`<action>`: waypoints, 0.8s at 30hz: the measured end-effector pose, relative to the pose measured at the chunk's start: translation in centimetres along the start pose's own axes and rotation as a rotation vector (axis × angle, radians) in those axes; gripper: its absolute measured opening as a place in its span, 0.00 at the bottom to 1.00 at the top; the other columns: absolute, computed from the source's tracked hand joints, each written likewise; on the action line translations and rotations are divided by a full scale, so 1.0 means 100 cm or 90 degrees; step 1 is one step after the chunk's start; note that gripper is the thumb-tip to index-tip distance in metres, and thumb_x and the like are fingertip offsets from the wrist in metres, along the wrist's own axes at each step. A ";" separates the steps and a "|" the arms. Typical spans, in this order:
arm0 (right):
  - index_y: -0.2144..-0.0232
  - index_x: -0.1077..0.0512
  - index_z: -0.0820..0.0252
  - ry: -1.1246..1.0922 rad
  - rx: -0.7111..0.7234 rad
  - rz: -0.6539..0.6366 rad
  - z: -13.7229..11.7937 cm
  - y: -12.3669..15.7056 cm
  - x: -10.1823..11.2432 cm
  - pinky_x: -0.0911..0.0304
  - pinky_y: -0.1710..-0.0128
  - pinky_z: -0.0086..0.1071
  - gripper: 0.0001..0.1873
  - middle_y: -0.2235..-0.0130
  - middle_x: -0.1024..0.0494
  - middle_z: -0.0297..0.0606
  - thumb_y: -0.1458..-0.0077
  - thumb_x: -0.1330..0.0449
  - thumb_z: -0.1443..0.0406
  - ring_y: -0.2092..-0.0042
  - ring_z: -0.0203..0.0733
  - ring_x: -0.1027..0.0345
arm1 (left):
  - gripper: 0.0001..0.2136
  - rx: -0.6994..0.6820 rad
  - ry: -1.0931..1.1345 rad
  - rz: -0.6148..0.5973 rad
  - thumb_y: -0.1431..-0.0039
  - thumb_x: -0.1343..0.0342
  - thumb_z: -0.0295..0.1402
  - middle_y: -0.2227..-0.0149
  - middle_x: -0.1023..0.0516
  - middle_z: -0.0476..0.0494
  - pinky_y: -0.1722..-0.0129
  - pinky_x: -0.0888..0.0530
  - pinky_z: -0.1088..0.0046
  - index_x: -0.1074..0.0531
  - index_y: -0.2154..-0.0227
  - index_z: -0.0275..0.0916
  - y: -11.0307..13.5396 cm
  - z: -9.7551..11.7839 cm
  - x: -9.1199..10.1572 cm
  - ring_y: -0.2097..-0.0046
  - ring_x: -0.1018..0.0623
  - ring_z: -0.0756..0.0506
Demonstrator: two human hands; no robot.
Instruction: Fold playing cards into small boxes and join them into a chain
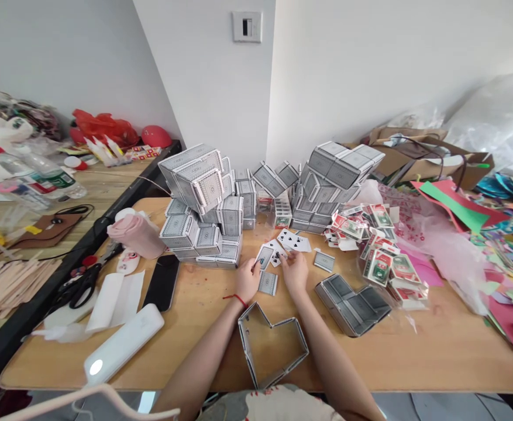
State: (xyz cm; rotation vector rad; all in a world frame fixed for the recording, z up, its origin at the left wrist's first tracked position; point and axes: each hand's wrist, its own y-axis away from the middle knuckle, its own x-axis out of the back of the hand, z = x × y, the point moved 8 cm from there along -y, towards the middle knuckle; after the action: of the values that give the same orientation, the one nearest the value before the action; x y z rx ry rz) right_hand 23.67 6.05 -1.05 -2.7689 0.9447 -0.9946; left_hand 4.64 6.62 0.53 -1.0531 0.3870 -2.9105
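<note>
My left hand (247,279) pinches a small playing card (264,256) by its lower edge, its patterned back up. My right hand (295,271) has its fingers closed on loose face-up cards (293,241) fanned on the wooden table (436,351). Another face-down card (267,283) lies flat between my wrists. Just below my forearms sits an open heart-shaped frame (272,345) made of folded cards. A closed heart-shaped card box (353,304) rests to the right of my right hand.
Stacks of folded card blocks (203,204) and more of them (335,169) stand at the back. Small card packs (383,251) pile to the right beside coloured paper (502,257). On the left lie a phone (162,282), scissors (85,283), a pink roll (137,234) and a white case (122,345).
</note>
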 end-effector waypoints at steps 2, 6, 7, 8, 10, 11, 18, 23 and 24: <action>0.66 0.35 0.63 0.034 -0.010 -0.027 0.001 -0.002 -0.005 0.42 0.66 0.34 0.19 0.68 0.29 0.42 0.58 0.42 0.55 0.65 0.44 0.34 | 0.12 0.011 0.013 -0.009 0.43 0.58 0.35 0.76 0.30 0.47 0.73 0.37 0.76 0.33 0.74 0.36 0.000 -0.001 -0.001 0.73 0.31 0.50; 0.68 0.35 0.62 0.084 -0.026 -0.079 0.003 -0.003 -0.012 0.43 0.68 0.32 0.18 0.70 0.30 0.39 0.59 0.41 0.56 0.68 0.44 0.34 | 0.11 0.026 0.045 -0.022 0.44 0.57 0.35 0.73 0.27 0.46 0.71 0.36 0.76 0.32 0.69 0.37 0.000 -0.002 -0.004 0.71 0.29 0.50; 0.68 0.35 0.62 0.102 -0.025 -0.083 0.003 -0.003 -0.012 0.43 0.69 0.32 0.19 0.68 0.30 0.40 0.60 0.41 0.55 0.68 0.44 0.34 | 0.10 0.027 0.052 -0.022 0.44 0.56 0.35 0.72 0.27 0.46 0.70 0.35 0.76 0.32 0.68 0.37 0.000 -0.002 -0.004 0.70 0.29 0.50; 0.67 0.35 0.62 0.119 -0.023 -0.087 0.002 -0.003 -0.012 0.43 0.69 0.32 0.20 0.67 0.30 0.41 0.61 0.40 0.55 0.68 0.44 0.34 | 0.10 0.028 0.059 -0.019 0.44 0.56 0.35 0.70 0.26 0.45 0.70 0.34 0.76 0.32 0.67 0.37 0.000 -0.002 -0.003 0.69 0.28 0.49; 0.68 0.34 0.61 0.146 -0.019 -0.095 0.001 -0.003 -0.013 0.44 0.70 0.32 0.21 0.65 0.31 0.42 0.62 0.39 0.54 0.67 0.44 0.34 | 0.10 0.032 0.072 -0.010 0.44 0.56 0.35 0.68 0.26 0.45 0.68 0.34 0.75 0.32 0.65 0.37 0.000 -0.002 -0.002 0.68 0.28 0.49; 0.69 0.34 0.61 0.152 -0.017 -0.102 0.000 -0.003 -0.014 0.44 0.71 0.32 0.20 0.65 0.31 0.42 0.62 0.39 0.54 0.68 0.44 0.34 | 0.10 0.035 0.077 -0.006 0.45 0.55 0.35 0.68 0.26 0.44 0.67 0.33 0.74 0.32 0.64 0.37 0.000 -0.002 -0.001 0.68 0.28 0.49; 0.76 0.34 0.60 0.152 0.002 -0.129 -0.002 -0.001 -0.015 0.44 0.71 0.30 0.14 0.70 0.32 0.37 0.60 0.40 0.56 0.70 0.40 0.35 | 0.08 0.036 0.068 0.025 0.46 0.53 0.34 0.71 0.28 0.47 0.69 0.33 0.74 0.32 0.68 0.37 0.000 -0.002 0.003 0.70 0.29 0.50; 0.63 0.35 0.63 0.213 0.045 -0.077 -0.014 0.011 -0.007 0.43 0.72 0.31 0.25 0.62 0.33 0.44 0.58 0.42 0.50 0.67 0.43 0.34 | 0.08 -0.026 0.121 0.074 0.47 0.52 0.30 0.65 0.28 0.44 0.64 0.30 0.73 0.30 0.65 0.37 0.000 0.003 0.009 0.64 0.28 0.49; 0.61 0.35 0.63 0.230 0.054 -0.083 -0.018 0.014 -0.009 0.44 0.72 0.31 0.28 0.61 0.34 0.45 0.59 0.43 0.49 0.67 0.43 0.34 | 0.09 -0.045 0.131 0.082 0.47 0.52 0.29 0.64 0.28 0.44 0.62 0.30 0.72 0.30 0.64 0.38 0.001 0.004 0.011 0.62 0.28 0.49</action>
State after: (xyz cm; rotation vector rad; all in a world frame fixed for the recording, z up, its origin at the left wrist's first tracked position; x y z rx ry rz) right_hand 21.34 5.64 -0.48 -2.6584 0.7362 -1.5546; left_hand 4.06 6.35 1.54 -0.7060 0.5465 -2.9157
